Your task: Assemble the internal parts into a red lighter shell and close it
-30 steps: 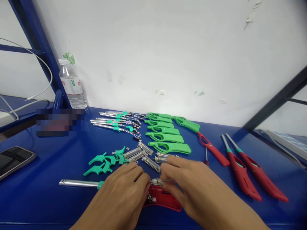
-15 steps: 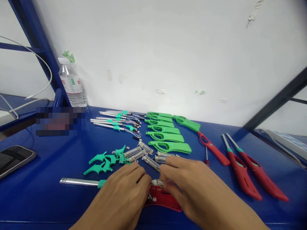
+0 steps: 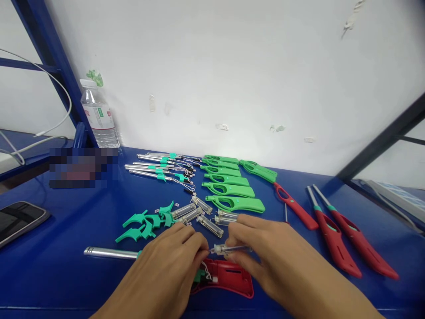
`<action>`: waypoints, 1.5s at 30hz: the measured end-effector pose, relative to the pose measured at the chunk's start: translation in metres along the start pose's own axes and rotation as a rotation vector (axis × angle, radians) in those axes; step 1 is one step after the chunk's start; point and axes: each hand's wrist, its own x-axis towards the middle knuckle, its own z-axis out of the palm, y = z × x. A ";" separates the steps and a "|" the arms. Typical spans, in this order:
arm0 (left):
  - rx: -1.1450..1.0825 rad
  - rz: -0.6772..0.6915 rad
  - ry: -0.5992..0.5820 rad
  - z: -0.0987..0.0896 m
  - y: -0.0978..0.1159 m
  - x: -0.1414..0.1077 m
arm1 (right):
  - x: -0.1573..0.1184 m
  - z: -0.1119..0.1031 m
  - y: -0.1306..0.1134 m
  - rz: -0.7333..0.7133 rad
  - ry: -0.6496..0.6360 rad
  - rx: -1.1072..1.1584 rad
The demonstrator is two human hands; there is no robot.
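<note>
red casing [image 3: 235,279] | green handles [image 3: 249,204] | teal triggers [image 3: 131,235] | silver tubes [image 3: 109,253] | blue table [image 3: 66,283] | white wall [image 3: 232,66]

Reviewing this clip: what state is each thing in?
Left hand: fingers curled at tip of clear canister, grip unclear
Right hand: holding that canister
Red casing: open, wires inside
Spare canisters: loose
Curved green pieces: loose
Green casings: lined up
Two red lighters: lying, metal tubes attached
Bottle: upright, capped
Phone: flat, screen dark
</note>
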 end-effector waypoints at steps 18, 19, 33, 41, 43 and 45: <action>0.036 0.072 0.173 0.003 0.004 0.000 | 0.000 0.000 0.002 -0.050 0.046 0.106; 0.027 0.063 0.172 0.003 0.003 0.000 | -0.001 0.000 0.004 -0.057 0.048 0.120; -0.028 0.038 0.147 -0.002 0.008 0.001 | 0.000 -0.006 0.008 -0.076 0.044 0.232; -0.011 0.048 0.157 -0.001 0.006 0.002 | -0.001 -0.006 0.008 -0.087 0.040 0.235; -0.008 0.048 0.163 -0.001 0.006 0.002 | 0.000 -0.006 0.007 -0.084 0.034 0.241; -0.010 0.043 0.173 0.000 0.007 0.003 | 0.001 -0.006 0.007 -0.081 0.023 0.246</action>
